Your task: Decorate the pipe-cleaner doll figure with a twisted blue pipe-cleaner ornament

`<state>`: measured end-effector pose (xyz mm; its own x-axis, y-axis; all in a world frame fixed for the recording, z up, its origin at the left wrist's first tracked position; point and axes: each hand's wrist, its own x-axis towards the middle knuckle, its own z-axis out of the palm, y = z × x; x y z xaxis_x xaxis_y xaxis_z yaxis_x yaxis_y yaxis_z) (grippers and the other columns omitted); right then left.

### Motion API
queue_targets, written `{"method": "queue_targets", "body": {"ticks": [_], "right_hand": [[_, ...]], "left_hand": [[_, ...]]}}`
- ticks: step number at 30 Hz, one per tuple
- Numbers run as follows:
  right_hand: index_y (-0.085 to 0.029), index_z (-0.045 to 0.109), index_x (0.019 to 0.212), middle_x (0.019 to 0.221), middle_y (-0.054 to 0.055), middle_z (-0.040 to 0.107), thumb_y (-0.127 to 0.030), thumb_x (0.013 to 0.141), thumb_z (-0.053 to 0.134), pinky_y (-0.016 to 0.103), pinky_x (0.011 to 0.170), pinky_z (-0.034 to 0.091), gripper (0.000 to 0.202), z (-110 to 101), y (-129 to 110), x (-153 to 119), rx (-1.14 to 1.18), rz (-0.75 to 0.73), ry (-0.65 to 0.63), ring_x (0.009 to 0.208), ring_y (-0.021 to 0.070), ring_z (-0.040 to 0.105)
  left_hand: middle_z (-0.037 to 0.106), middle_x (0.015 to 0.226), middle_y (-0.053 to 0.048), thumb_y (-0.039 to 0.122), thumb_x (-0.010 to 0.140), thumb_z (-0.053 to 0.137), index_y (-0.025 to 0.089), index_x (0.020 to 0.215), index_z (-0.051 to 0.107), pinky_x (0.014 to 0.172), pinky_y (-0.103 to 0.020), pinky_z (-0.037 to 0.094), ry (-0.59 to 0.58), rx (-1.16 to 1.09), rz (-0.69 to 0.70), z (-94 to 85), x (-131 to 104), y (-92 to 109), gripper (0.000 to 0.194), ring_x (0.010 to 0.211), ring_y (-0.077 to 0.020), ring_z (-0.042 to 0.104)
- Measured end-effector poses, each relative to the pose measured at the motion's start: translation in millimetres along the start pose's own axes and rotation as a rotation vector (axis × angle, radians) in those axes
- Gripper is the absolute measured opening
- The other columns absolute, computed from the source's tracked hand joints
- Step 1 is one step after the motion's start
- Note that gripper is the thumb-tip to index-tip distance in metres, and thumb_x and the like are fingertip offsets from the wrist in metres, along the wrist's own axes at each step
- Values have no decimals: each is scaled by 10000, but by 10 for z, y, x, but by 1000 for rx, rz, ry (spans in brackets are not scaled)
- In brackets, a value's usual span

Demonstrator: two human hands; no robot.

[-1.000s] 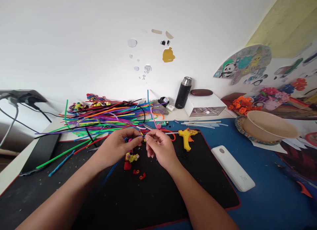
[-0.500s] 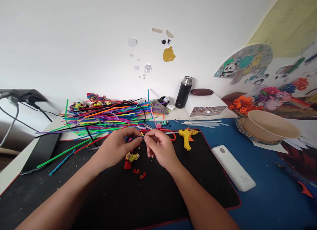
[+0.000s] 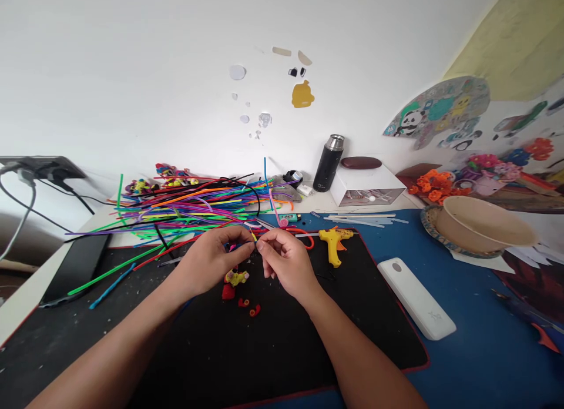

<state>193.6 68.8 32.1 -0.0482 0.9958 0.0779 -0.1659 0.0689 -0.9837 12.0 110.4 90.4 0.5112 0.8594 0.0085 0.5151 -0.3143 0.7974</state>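
My left hand [image 3: 219,257] and my right hand [image 3: 285,262] meet fingertip to fingertip above the black mat [image 3: 247,356]. Both are closed in a pinch on something small; a bit of yellow and blue shows between the fingertips, too little to make out. Just below my left hand lies a small yellow fuzzy figure [image 3: 237,277], with a red piece [image 3: 228,292] beside it. Two little red curled pieces, one of them here [image 3: 255,311], rest nearer on the mat. Behind the hands spreads a heap of coloured pipe cleaners [image 3: 198,203].
A yellow glue gun [image 3: 333,244] lies right of my hands, near clear sticks [image 3: 365,219]. Farther right are a white case [image 3: 416,298] and a beige bowl [image 3: 484,224]. Behind stand a black flask [image 3: 328,165] and a white box [image 3: 370,185]. A dark phone [image 3: 74,271] lies left.
The view has shifted very slightly. Both hands keep their pinch at nearly the same spot, and nothing on the table has visibly moved.
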Motion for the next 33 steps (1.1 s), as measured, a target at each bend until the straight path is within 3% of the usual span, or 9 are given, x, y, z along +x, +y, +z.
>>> {"method": "queue_targets", "body": {"ticks": [9, 14, 22, 27, 33], "right_hand": [[-216, 637, 883, 566, -80, 560, -456, 938, 690, 201, 434, 396, 252, 4, -2, -4, -19, -37, 15, 432, 89, 529], [-214, 623, 891, 550, -83, 564, -508, 929, 702, 198, 401, 376, 307, 10, -3, -6, 48, -2, 20, 401, 90, 517], [-209, 646, 896, 530, -74, 592, -548, 874, 772, 200, 389, 383, 362, -41, -50, 17, 191, 55, 26, 395, 100, 531], [-211, 645, 874, 543, -72, 603, -530, 849, 813, 197, 373, 371, 362, -43, -33, 26, 309, 117, -12, 389, 97, 531], [-206, 654, 888, 559, -73, 607, -533, 821, 847, 195, 372, 359, 386, -17, -30, 17, 396, 171, -56, 388, 90, 526]], "left_hand": [[725, 801, 9, 509, 924, 629, 212, 855, 720, 721, -283, 470, 15, -19, 6, 12, 22, 18, 318, 757, -194, 640], [729, 809, -2, 544, 929, 652, 209, 864, 725, 713, -281, 483, 34, -50, 6, 30, 28, -4, 350, 761, -198, 647], [798, 910, -81, 696, 987, 530, 209, 900, 824, 768, -347, 554, -53, -291, 2, -106, 26, 18, 576, 876, -279, 707], [764, 915, -76, 604, 978, 638, 204, 971, 789, 721, -325, 539, -139, -392, 14, -78, 26, -29, 428, 807, -229, 671], [737, 908, -53, 512, 948, 741, 199, 1020, 704, 704, -294, 532, -72, -498, 60, 5, 19, -8, 324, 811, -206, 689]]}}
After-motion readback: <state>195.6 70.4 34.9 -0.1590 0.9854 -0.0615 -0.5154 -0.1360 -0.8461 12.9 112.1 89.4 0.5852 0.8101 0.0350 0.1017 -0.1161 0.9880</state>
